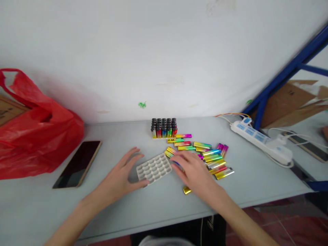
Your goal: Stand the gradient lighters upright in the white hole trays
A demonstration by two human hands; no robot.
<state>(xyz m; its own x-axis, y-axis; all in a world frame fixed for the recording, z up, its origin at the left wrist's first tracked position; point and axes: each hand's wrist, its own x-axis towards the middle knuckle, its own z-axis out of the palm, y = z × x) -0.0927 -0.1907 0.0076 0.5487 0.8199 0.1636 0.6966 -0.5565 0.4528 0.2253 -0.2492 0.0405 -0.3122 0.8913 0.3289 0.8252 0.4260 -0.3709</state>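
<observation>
A white tray (pixel 154 168) with rows of bare oval pockets lies slightly turned on the table. Around its left end my left hand (pixel 123 176) is open, thumb by the near edge and fingers curved apart. My right hand (pixel 193 171) is at the tray's right corner, fingers bent and apart from the thumb. A bluish piece shows in that gap, apparently lying behind. Beyond the right hand is a loose heap of shiny rainbow lighters (pixel 214 158). One gold lighter (pixel 187 190) is partly covered by the right hand. Behind the tray, black-topped lighters (pixel 164 128) stand upright in tight rows.
A red plastic bag (pixel 38 126) and a dark phone (pixel 78 164) are on the left. To the right lie a white power strip (pixel 261 138) with cables and another phone (pixel 307 145). A blue metal frame (pixel 284 68) and cardboard (pixel 289 102) stand beyond. A white wall (pixel 164 61) backs the table.
</observation>
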